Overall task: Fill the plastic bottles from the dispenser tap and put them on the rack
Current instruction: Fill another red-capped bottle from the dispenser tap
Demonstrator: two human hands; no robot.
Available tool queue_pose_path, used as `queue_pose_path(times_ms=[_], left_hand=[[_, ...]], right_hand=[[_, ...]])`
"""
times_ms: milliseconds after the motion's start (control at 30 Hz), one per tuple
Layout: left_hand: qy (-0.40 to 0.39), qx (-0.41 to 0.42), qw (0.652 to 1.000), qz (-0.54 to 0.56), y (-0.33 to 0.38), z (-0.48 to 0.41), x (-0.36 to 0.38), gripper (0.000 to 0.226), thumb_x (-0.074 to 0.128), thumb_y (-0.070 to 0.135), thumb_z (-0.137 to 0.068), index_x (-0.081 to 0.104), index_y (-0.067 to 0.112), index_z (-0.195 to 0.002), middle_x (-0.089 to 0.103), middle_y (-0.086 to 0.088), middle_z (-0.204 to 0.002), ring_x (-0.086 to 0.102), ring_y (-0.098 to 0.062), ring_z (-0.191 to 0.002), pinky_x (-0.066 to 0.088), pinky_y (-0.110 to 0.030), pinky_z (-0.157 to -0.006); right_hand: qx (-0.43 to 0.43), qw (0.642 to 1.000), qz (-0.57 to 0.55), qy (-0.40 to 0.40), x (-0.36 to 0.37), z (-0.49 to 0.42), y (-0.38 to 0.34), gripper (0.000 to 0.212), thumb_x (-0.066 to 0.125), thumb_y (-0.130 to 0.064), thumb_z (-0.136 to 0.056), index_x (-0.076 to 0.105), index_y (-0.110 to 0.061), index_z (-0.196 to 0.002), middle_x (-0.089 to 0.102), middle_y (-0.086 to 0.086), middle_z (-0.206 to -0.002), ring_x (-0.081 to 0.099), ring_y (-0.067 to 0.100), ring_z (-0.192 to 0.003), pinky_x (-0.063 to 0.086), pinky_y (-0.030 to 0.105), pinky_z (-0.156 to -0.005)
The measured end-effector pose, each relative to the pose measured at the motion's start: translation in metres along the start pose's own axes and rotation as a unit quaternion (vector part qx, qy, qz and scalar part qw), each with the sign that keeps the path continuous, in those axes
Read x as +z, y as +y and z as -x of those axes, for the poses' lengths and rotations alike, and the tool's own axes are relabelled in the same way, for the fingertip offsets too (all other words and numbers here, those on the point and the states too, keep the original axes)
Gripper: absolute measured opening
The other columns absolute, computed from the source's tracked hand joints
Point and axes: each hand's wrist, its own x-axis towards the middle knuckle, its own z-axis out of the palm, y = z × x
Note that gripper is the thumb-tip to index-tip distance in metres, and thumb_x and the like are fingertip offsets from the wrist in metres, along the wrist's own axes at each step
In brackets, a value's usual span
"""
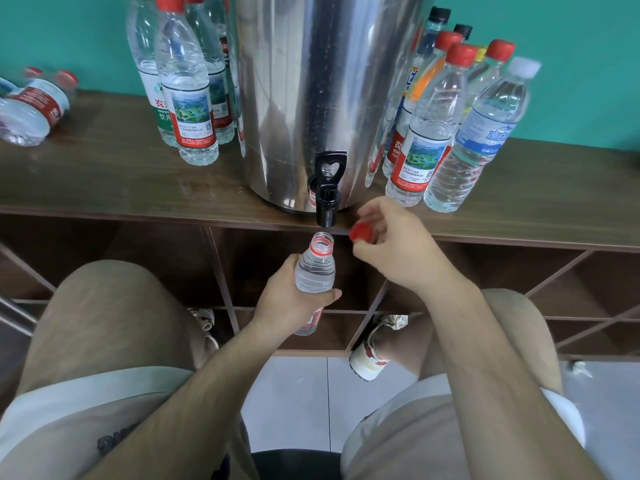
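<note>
Left hand [289, 299] gripped an uncapped plastic bottle [315, 268] round its middle, fingers curled tight on it, thumb across the front. Bottle stood upright with its open mouth just under the black tap [326, 192] of the steel dispenser [311, 81], not touching the spout as far as could be told. Water showed inside the bottle up near the shoulder. Right hand [391, 244] sat just right of the bottle neck, thumb and fingertips pinching a red cap [361, 233], other fingers loosely curled. Dispenser sat on the brown wooden shelf top [104, 174]. Capped bottles stood left [185, 88] and right [429, 133] of the dispenser; a few more lay on their sides at far left [31, 105]. Wooden rack cubbies [485, 278] ran below the shelf top. Person was seated, tan shorts, knees either side
</note>
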Motion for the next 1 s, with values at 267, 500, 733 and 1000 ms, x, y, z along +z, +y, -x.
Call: queue_pose_path(times_ms=[267,500,733,1000], left_hand=[[-0.039,0.013,0.997,-0.058,-0.001,0.016,0.008,0.058,0.087,0.045,-0.076,0.05,0.035,-0.119,0.063,0.016,-0.101,0.066,-0.011,-0.092,0.057,-0.031,-0.083],[-0.105,0.023,0.99,-0.088,0.019,0.037,0.004,0.05,0.077,0.046,-0.068,0.05,0.035,-0.108,0.065,0.013,-0.095,0.066,-0.01,-0.089,0.059,-0.044,-0.086],[-0.123,0.046,0.987,-0.094,0.023,0.043,-0.002,0.041,0.08,0.041,-0.069,0.054,0.036,-0.101,0.067,0.011,-0.091,0.068,-0.009,-0.084,0.06,-0.043,-0.083],[-0.184,0.051,0.98,-0.063,0.028,0.038,-0.01,0.044,0.083,0.045,-0.065,0.06,0.038,-0.102,0.07,0.011,-0.093,0.07,-0.009,-0.087,0.056,-0.025,-0.074]], right_hand=[[-0.038,0.996,-0.03,-0.08,0.001,0.036,-0.019,0.043,0.082,-0.018,-0.089,0.055,-0.03,-0.12,0.064,-0.014,-0.107,0.064,0.007,-0.095,0.057,0.027,-0.086],[-0.077,0.99,0.067,-0.097,-0.014,0.064,-0.033,0.036,0.075,-0.01,-0.093,0.065,-0.029,-0.122,0.065,-0.012,-0.119,0.062,0.008,-0.104,0.054,0.033,-0.096],[-0.132,0.955,0.216,-0.154,-0.026,0.053,-0.041,0.034,0.076,-0.026,-0.094,0.069,-0.02,-0.127,0.06,-0.005,-0.118,0.052,0.01,-0.103,0.045,0.03,-0.093],[-0.164,0.927,0.264,-0.212,-0.036,0.037,-0.049,0.024,0.07,-0.042,-0.097,0.06,-0.022,-0.103,0.054,-0.005,-0.098,0.053,0.014,-0.084,0.045,0.033,-0.072]])
